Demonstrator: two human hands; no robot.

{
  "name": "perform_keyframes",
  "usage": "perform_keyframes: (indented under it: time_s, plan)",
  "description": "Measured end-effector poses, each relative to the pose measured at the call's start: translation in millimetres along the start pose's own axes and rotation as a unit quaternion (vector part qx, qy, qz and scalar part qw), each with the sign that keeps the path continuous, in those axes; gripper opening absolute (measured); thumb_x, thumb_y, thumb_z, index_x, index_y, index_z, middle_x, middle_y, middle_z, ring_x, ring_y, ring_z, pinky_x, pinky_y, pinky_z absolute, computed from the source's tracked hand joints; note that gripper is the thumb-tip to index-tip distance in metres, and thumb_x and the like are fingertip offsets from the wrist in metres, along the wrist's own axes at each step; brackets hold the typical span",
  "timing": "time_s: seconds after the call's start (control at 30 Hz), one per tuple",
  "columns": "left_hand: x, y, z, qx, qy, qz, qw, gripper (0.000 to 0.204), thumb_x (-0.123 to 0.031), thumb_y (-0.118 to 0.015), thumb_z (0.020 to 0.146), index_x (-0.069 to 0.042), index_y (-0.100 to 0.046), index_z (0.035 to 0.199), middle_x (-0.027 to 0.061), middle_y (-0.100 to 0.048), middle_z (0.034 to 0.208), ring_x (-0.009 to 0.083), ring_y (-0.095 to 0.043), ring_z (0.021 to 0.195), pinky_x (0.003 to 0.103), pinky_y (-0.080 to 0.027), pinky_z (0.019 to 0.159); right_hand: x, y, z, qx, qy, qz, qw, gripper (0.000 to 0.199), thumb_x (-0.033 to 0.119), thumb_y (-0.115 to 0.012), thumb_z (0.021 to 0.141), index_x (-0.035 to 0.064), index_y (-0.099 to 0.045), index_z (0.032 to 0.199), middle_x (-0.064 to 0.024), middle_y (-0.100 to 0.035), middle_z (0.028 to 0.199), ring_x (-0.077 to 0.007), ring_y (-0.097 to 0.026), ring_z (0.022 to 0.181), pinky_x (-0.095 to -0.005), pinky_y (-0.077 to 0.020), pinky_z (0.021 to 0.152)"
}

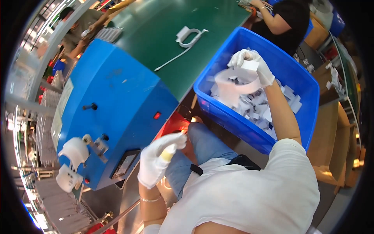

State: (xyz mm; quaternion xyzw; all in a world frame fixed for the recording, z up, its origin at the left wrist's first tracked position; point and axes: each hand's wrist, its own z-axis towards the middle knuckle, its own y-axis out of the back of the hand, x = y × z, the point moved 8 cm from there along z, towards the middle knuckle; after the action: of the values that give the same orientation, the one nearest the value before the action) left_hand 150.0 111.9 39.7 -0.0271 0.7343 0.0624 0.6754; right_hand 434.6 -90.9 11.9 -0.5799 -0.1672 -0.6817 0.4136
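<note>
My right hand [253, 66], in a white glove, reaches into a blue plastic bin [300, 78] and holds a curved white plastic part [235, 84] above the pile. The bin holds several white plastic pieces [259, 107]. My left hand [159, 158], also gloved, hovers near the corner of a blue machine [113, 105]; its fingers are loosely curled with nothing in them, and one fingertip has a yellow cot. Two white parts [72, 163] sit on a fixture on the machine's left side.
A green conveyor belt [171, 23] carries a white plastic part [189, 37] with a long strap. Another person [284, 21] in black works at the far end, and one more [80, 31] at the upper left. Cardboard boxes [333, 140] stand right of the bin.
</note>
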Motion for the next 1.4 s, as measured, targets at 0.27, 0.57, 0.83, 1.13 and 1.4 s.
perform_keyframes:
  time_s: [0.27, 0.57, 0.83, 1.13, 1.4]
  plan:
    - [-80.0, 39.4, -21.8, -0.103, -0.055, -0.024, 0.993, 0.042, -0.009, -0.070, 0.082, 0.005, -0.055, 0.119, 0.0085, -0.062, 0.109, 0.0129, -0.058, 0.096, 0.027, -0.046, 0.088, 85.1, -272.5, 25.9, 0.468, 0.231, 0.003, 0.853, 0.010, 0.006, -0.075, 0.071, 0.0075, -0.066, 0.068, -0.0153, -0.061, 0.110, -0.0310, -0.048, 0.116, -0.0446, -0.0354, 0.100]
    - [-150.6, 148.0, -174.9, -0.641, -0.122, 0.272, 0.707, 0.015, 0.005, -0.063, 0.080, 0.002, -0.067, 0.094, 0.0065, -0.065, 0.083, 0.0090, -0.058, 0.069, 0.023, -0.047, 0.063, 78.1, -377.0, 68.5, 0.264, 0.161, -0.046, 0.950, 0.032, 0.009, -0.059, 0.089, -0.0032, -0.054, 0.118, -0.0107, -0.055, 0.122, -0.0182, -0.051, 0.115, -0.0317, -0.0386, 0.099]
    - [-159.4, 179.4, -195.0, -0.636, -0.127, 0.436, 0.624, 0.015, 0.001, -0.058, 0.079, 0.000, -0.066, 0.091, 0.0096, -0.068, 0.088, 0.0157, -0.065, 0.076, 0.026, -0.049, 0.071, 50.1, -441.6, 68.8, 0.262, 0.223, -0.168, 0.924, 0.033, 0.010, -0.059, 0.090, -0.0016, -0.053, 0.120, -0.0113, -0.055, 0.114, -0.0150, -0.059, 0.095, -0.0282, -0.0491, 0.083]
    - [-147.9, 187.7, -197.3, -0.631, -0.248, 0.337, 0.653, 0.019, 0.005, -0.051, 0.081, 0.000, -0.065, 0.093, 0.0039, -0.063, 0.075, 0.0080, -0.056, 0.067, 0.022, -0.046, 0.063, 63.7, -450.9, 78.4, 0.308, 0.176, -0.107, 0.929, 0.020, 0.006, -0.058, 0.089, -0.0038, -0.061, 0.106, -0.0076, -0.060, 0.101, -0.0105, -0.060, 0.082, -0.0246, -0.0481, 0.076]
    - [-107.4, 218.4, -194.5, -0.574, -0.255, 0.097, 0.772, 0.041, -0.037, -0.050, 0.094, -0.002, -0.062, 0.112, -0.0006, -0.061, 0.075, 0.0013, -0.043, 0.052, 0.017, -0.034, 0.047, 45.6, -450.0, 99.3, 0.345, 0.167, -0.221, 0.897, 0.044, 0.031, -0.059, 0.091, -0.0009, -0.055, 0.120, -0.0075, -0.060, 0.111, -0.0123, -0.052, 0.105, -0.0261, -0.0403, 0.093]
